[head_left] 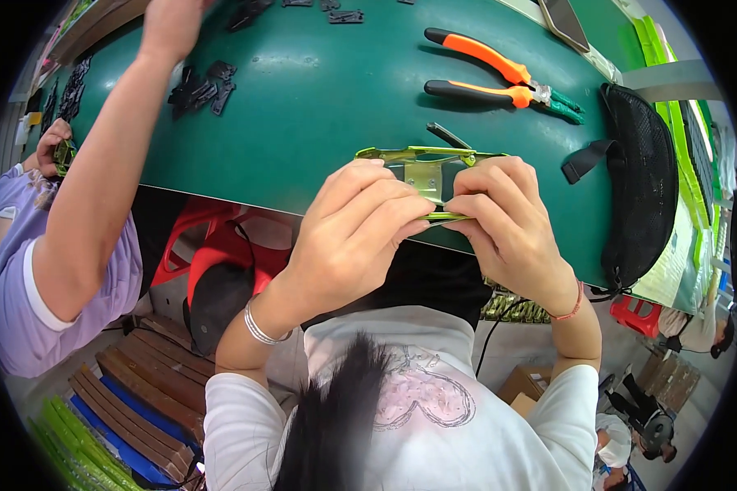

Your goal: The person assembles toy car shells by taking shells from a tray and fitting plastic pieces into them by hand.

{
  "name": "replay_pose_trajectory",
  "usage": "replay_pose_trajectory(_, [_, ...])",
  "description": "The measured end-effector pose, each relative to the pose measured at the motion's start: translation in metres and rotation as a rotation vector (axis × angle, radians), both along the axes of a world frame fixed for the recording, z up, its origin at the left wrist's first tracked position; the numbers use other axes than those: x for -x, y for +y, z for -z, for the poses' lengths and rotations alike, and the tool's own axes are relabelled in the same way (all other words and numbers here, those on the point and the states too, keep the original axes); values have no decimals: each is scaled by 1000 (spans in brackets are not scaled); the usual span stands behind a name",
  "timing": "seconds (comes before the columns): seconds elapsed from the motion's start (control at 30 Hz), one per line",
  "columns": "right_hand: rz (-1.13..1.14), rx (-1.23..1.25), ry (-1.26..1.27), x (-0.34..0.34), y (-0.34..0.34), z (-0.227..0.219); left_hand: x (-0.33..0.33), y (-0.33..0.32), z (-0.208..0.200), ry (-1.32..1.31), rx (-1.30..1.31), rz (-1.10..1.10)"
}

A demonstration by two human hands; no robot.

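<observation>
My left hand (354,231) and my right hand (506,225) both grip a yellow-green metal bracket (424,172) at the near edge of the green table (319,98). Thumbs and fingertips pinch its lower strip from either side. A long thin arm of the bracket runs left to right above my fingers. A small dark part (448,135) sticks up just behind it.
Orange-handled pliers (499,78) lie behind the bracket. A black mesh pouch (643,176) sits at the table's right end. Small black parts (203,88) lie at the left, where a co-worker's arm (98,180) reaches over the table. Red stools (213,245) stand below.
</observation>
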State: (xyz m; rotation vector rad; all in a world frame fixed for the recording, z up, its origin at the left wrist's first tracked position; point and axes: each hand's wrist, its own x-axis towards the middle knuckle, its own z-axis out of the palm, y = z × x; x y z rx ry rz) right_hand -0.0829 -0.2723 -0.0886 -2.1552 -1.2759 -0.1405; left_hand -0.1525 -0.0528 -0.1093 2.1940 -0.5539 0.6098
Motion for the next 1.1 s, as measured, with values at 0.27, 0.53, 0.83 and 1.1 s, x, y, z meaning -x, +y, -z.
replay_pose_trajectory(0.27, [-2, -52, -78, 1, -2, 14, 6, 2, 4, -2, -36, 19])
replay_pose_trajectory(0.53, [12, -69, -46, 0, -2, 15, -1, 0, -6, 19, -83, 18])
replay_pose_trajectory(0.83, [10, -92, -37, 2, -4, 19, 0, -4, -8, 45, -148, -6])
replay_pose_trajectory(1.1, [52, -55, -248, 30, -19, 20, 24, -10, 5, -80, -253, -21])
